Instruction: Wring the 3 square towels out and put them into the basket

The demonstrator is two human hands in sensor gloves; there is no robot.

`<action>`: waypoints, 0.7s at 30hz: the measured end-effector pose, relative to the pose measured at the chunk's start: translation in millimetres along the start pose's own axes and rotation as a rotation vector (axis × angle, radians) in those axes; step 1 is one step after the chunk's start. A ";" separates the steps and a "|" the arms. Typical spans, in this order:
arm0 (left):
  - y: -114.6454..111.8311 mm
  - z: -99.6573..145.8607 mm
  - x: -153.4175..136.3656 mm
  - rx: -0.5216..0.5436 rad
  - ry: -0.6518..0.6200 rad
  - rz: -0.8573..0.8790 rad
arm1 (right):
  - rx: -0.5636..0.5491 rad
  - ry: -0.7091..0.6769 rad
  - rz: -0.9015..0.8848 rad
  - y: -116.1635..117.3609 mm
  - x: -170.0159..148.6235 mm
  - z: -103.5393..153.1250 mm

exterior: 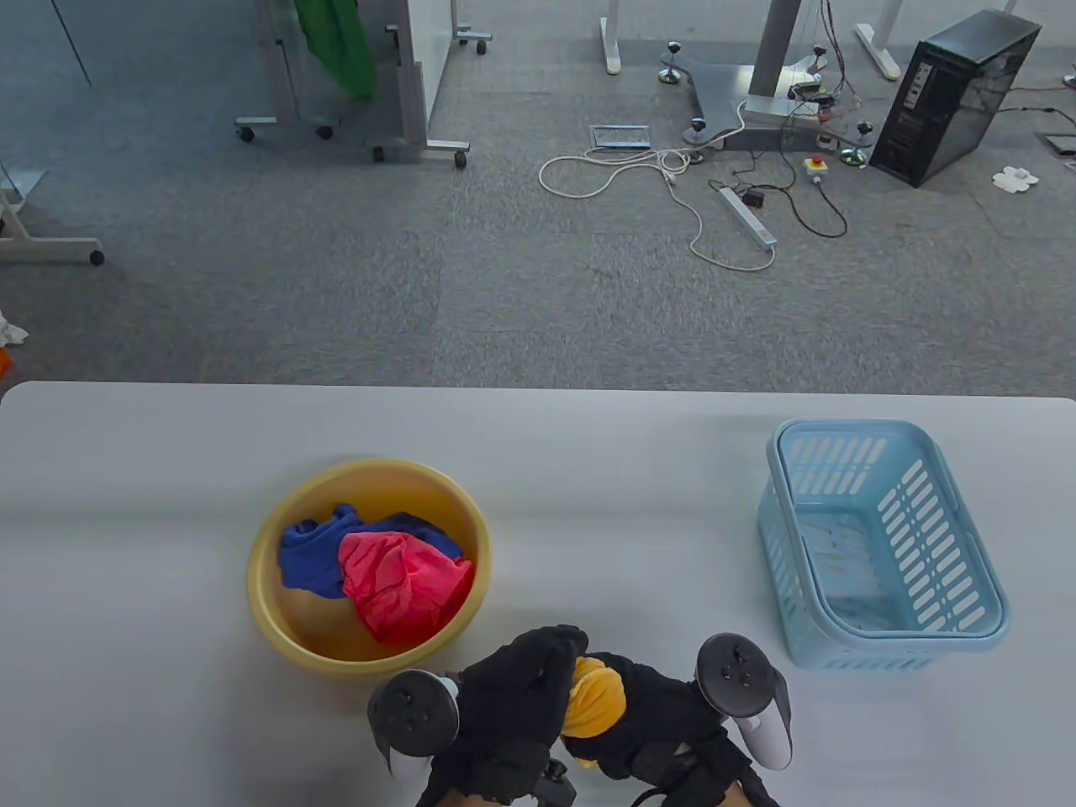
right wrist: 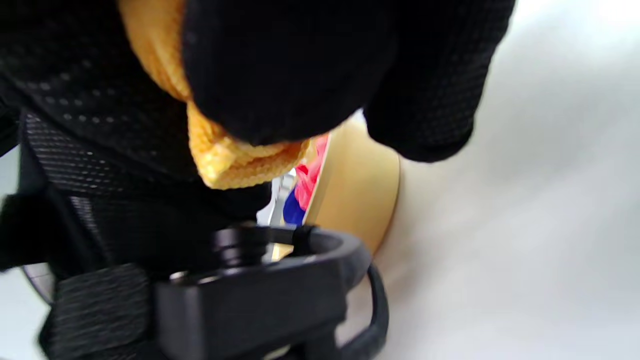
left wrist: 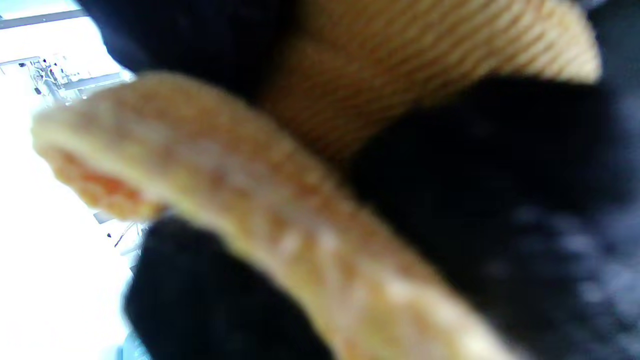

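- While both hands sit at the near edge of the worktop (exterior: 168, 454) in the table view, the left hand (exterior: 513, 698) and right hand (exterior: 664, 714) each have fingers curled tight round one bunched yellow towel (exterior: 593, 698) held between them, just off the yellow basin's near rim.
- Same view: yellow basin (exterior: 277, 622) sits left of centre with the blue towel (exterior: 311, 559) and red towel (exterior: 399, 584) crumpled inside, red lying partly over blue.
- Light blue basket (exterior: 891, 656) stands on the right side, well apart from the hands; no towel in it.
- Left wrist view: blurred, very close. A twisted roll of yellow towel (left wrist: 280, 210) runs diagonally across frame, black glove fabric on both sides of it; which hand is which, cannot tell.
- Right wrist view: gloved fingers (right wrist: 285, 70) wrapped over a yellow towel (right wrist: 235, 160) end that pokes out below them.
- Behind, the basin's outer wall (right wrist: 357, 190) shows on the worktop, slivers of red and blue cloth at its rim.
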State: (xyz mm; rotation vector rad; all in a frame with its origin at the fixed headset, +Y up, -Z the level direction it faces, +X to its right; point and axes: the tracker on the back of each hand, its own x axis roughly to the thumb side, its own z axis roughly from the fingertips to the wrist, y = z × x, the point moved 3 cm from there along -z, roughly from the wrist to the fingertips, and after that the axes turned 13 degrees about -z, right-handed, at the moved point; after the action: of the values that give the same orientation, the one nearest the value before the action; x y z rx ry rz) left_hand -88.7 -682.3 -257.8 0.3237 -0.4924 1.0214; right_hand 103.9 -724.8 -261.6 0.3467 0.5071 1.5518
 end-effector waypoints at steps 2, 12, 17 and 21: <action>0.3 0.5 1.4 0.011 -0.017 -0.018 | 0.048 0.022 -0.046 0.8 -5.2 -3.0; -1.7 -0.5 12.0 0.020 -0.069 -0.076 | 0.210 0.068 -0.187 2.9 -20.3 -9.0; -2.5 -0.5 14.5 0.023 -0.090 -0.095 | 0.262 0.079 -0.244 4.8 -27.2 -11.4; -2.8 -1.0 15.8 0.025 -0.110 -0.107 | 0.313 0.090 -0.286 7.1 -31.9 -14.1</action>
State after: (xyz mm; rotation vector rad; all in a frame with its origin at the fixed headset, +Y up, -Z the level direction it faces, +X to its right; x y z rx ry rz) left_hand -79.3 -671.7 -250.2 0.4258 -0.5563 0.9091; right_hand 92.2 -758.0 -267.0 0.4246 0.8374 1.2147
